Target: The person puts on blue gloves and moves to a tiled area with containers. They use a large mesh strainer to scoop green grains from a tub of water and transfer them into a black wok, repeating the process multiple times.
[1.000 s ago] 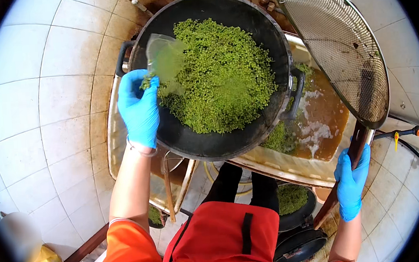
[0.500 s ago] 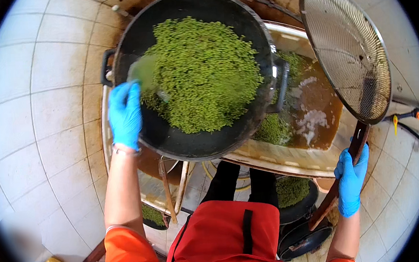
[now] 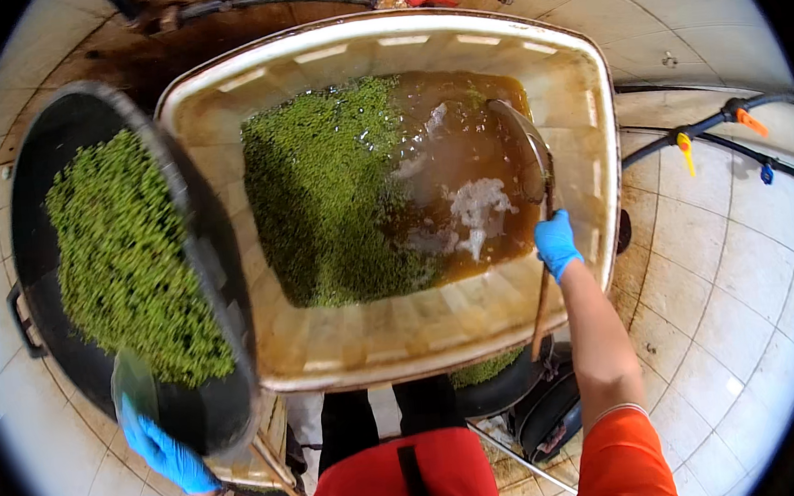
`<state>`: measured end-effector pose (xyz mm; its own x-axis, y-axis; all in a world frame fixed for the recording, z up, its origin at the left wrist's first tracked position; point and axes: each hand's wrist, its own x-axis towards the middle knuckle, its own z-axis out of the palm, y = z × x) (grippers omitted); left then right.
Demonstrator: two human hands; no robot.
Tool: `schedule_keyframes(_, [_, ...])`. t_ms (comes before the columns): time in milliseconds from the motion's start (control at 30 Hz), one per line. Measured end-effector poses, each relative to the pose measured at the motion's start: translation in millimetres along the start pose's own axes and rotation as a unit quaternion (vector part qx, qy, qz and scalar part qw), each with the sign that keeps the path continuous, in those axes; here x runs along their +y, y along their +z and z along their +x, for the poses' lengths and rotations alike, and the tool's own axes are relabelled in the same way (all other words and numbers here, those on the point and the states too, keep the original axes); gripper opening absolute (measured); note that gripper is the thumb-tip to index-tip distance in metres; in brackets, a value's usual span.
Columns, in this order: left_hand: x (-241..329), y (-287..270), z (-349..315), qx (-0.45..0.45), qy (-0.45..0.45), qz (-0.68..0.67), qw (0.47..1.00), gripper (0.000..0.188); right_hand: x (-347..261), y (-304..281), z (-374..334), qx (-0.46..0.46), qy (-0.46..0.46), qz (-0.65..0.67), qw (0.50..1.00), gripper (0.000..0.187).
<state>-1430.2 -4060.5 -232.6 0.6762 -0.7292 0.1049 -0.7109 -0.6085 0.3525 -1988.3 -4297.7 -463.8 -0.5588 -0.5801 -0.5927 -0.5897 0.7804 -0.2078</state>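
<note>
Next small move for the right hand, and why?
I'd likely sweep the long-handled mesh strainer leftward, under the edge of the small green floating plants. The right hand already grips its handle, and its tilted hoop is at the right of the brown water, while the plants crowd the left.

The pale tub (image 3: pixel 376 338) holds brown water (image 3: pixel 451 164); small green plants (image 3: pixel 313 185) cover its left half from far edge to near edge, with whitish foam (image 3: pixel 478 206) toward the right edge.
</note>
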Motion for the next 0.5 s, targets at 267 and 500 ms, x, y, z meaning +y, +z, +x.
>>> schedule_keyframes(267, [-7, 10, -21, -0.041, -0.217, -0.217, 0.951, 0.059, -11, 123, 24, -0.173, 0.128, 0.372, 0.903, 0.012])
schedule_keyframes(500, [-42, 9, -26, -0.022, -0.147, -0.204, 0.968, 0.048, -18, 132, -48, -0.308, 0.208, 0.422, 0.827, 0.013])
